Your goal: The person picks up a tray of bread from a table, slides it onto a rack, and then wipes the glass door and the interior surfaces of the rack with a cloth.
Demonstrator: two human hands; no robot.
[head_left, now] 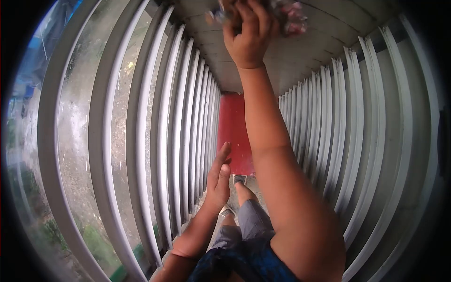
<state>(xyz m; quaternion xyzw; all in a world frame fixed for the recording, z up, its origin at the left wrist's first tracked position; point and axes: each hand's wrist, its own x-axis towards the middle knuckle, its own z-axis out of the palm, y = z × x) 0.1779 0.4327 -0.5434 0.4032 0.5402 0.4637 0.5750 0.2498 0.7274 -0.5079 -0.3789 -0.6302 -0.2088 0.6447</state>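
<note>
My right hand reaches far forward to the top of the view, its fingers bent over a crumpled multicoloured cloth. Red-pink folds of it stick out to the right of the fingers, and a bluish part shows on the left; both are blurred. Cloth and hand overlap a grey, streaked flat surface. Lower down, my left hand hangs free beside the left row of bars, fingers stretched out and nothing in it.
White metal bars line the left side, with wet ground and greenery beyond. Similar bars run along the right. A red panel lies between the rows, above my feet and legs.
</note>
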